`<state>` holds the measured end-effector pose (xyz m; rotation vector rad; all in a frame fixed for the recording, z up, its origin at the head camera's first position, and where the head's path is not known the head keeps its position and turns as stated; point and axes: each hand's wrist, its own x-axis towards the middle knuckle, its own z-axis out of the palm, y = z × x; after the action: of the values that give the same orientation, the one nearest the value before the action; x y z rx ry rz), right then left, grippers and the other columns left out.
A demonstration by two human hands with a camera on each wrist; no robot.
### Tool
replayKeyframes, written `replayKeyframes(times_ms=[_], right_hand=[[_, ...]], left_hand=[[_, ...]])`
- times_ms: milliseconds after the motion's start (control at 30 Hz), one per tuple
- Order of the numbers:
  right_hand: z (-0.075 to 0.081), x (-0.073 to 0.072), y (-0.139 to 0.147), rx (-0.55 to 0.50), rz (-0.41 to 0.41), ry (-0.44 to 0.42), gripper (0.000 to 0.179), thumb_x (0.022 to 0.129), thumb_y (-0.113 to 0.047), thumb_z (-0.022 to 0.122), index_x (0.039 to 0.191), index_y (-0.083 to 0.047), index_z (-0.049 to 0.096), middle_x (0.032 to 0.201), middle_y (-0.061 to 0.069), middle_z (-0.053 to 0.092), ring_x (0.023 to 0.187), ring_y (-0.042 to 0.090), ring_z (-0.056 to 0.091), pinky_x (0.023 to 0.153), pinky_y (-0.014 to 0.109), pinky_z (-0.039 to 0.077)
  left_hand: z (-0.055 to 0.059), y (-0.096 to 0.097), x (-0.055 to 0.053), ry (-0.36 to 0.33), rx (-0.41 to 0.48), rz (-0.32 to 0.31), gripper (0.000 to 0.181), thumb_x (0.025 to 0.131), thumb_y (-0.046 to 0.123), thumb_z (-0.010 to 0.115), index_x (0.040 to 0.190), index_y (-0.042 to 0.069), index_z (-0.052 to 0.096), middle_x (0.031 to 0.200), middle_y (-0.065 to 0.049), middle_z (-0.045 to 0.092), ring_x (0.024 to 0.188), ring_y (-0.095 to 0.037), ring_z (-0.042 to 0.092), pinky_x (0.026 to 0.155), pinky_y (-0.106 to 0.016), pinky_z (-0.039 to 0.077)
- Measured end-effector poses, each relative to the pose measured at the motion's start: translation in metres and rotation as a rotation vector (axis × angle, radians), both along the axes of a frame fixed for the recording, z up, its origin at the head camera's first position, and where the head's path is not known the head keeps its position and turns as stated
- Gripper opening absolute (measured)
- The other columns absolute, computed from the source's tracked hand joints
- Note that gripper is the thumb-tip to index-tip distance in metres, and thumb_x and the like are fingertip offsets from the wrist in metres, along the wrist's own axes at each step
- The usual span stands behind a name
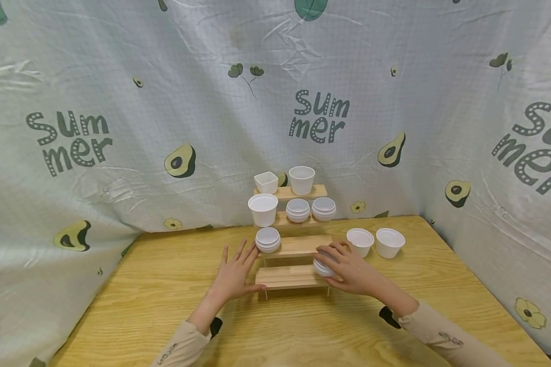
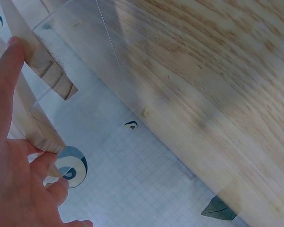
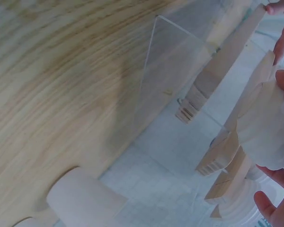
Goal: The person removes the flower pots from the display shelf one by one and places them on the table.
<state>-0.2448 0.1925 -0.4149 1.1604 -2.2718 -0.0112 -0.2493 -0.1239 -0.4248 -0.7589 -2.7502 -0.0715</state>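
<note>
Held tub [image 1: 322,267] poised at the right end of the lowest step

At lower centre of the frame, the left hand [image 1: 233,275] has its fingers spread against the left end of the wooden stand [image 1: 286,278]; that grip is released. A sideways push there could shift the whole stand, which looks light on its clear side panel [image 3: 165,61]. The fingertips are right beside the small tub [image 1: 268,239] and might nudge it off its step. Above it, the big cup [image 1: 263,210] could tip if the stand were jolted.

Right of centre, the right hand [image 1: 354,270] is grasping the held tub, fingers curled round its side, at the right end of the lowest step; whether its base touches the wood cannot be told. Released too far out, it could drop off the end. The knuckles are near the white cup [image 1: 360,241] on the counter [image 1: 165,275], so a careless withdrawal might knock it.

As for writing, the cloth [image 1: 239,132] reads "summer", broken over two lines, at left, upper centre and far right, partly cut off there. The left sleeve [image 1: 182,346] and right sleeve [image 1: 450,334] carry small dark lettering, too small to read. No brand or label can be made out on the tubs or cups.
</note>
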Motion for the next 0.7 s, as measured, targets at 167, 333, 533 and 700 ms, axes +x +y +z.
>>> replayKeyframes(times_ms=[167,333,533,700], right_hand=[[-0.003,0.003,0.003,-0.024,0.014,0.003,0.066,0.071,-0.035,0.072,0.129,-0.016,0.047,0.121,0.005,0.052,0.104,0.023,0.048,0.085,0.046,0.036],[-0.007,0.005,0.008,-0.043,0.014,-0.005,0.069,0.07,-0.035,0.073,0.131,-0.016,0.046,0.122,0.006,0.051,0.105,0.023,0.048,0.084,0.046,0.036],[-0.013,0.006,0.016,-0.064,-0.001,0.012,0.071,0.067,-0.033,0.075,0.13,-0.015,0.047,0.123,0.006,0.051,0.107,0.024,0.045,0.082,0.047,0.035],[-0.018,0.006,0.023,-0.077,-0.012,0.019,0.071,0.065,-0.031,0.076,0.128,-0.015,0.049,0.122,0.006,0.051,0.105,0.024,0.045,0.08,0.046,0.035]], left_hand=[[0.0,0.0,0.001,-0.003,-0.002,0.003,0.095,0.066,0.067,0.058,0.139,0.012,0.032,0.148,-0.003,0.026,0.137,-0.03,0.021,0.103,-0.063,0.015],[0.001,0.0,0.001,-0.006,-0.002,0.007,0.095,0.066,0.067,0.058,0.14,0.012,0.031,0.148,-0.003,0.025,0.137,-0.029,0.02,0.103,-0.063,0.015],[0.001,0.0,0.001,-0.011,-0.008,0.011,0.095,0.067,0.067,0.057,0.14,0.012,0.031,0.148,-0.003,0.025,0.137,-0.029,0.02,0.104,-0.063,0.014],[0.0,0.0,0.001,-0.016,-0.001,0.012,0.096,0.067,0.067,0.058,0.14,0.013,0.03,0.148,-0.002,0.024,0.137,-0.029,0.02,0.104,-0.063,0.014]])
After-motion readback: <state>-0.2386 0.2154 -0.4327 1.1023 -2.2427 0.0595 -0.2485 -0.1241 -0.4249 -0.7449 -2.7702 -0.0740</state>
